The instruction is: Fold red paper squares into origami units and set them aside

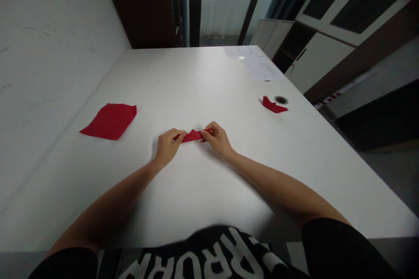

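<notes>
A black top (203,259) with short sleeves. Big white letters (225,261) across the front, thick and blocky, a bit blurry up close. A plain black left sleeve (65,266) and a plain black right sleeve (337,244), both loose and wide at the end. Below them, a bare left arm (104,209) and a bare right arm (288,187), smooth and slim. At the ends, a bare left hand (167,146) and a bare right hand (218,139).

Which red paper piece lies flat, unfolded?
The sheet on the table's left; unlike the folded piece pinched by left hand and right hand, and another near the grommet.
</notes>
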`<state>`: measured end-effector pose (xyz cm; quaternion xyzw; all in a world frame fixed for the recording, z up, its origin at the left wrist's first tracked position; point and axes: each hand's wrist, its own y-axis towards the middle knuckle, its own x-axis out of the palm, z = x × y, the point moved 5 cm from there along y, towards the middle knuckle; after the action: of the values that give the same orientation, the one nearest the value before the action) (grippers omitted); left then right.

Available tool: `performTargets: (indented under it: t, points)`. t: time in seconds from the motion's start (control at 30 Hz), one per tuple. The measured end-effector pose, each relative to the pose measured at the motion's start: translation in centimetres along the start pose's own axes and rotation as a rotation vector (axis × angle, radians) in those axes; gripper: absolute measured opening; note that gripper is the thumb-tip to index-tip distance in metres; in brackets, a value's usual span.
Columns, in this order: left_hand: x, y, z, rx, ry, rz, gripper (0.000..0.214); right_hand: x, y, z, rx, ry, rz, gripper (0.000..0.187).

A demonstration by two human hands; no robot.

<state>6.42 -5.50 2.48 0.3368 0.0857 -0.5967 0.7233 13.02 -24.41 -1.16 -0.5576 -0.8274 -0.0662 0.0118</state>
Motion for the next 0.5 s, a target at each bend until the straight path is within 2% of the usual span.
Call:
performTargets:
  t: [0.23,0.37,0.5]
  points:
    - [-0.1,0.0,0.6,0.031,0.014,-0.001,0.019,-0.2,0.2,0.0,0.041,0.097,0.022,0.038]
    - [-0.5,0.0,0.7,0.027,0.034,0.04,0.019,0.4,0.1,0.5,0.208,0.188,-0.054,0.047]
    - [-0.4,-0.1,0.7,0.024,0.048,0.053,0.02,1.6,-0.4,1.1,0.348,0.209,-0.191,0.043]
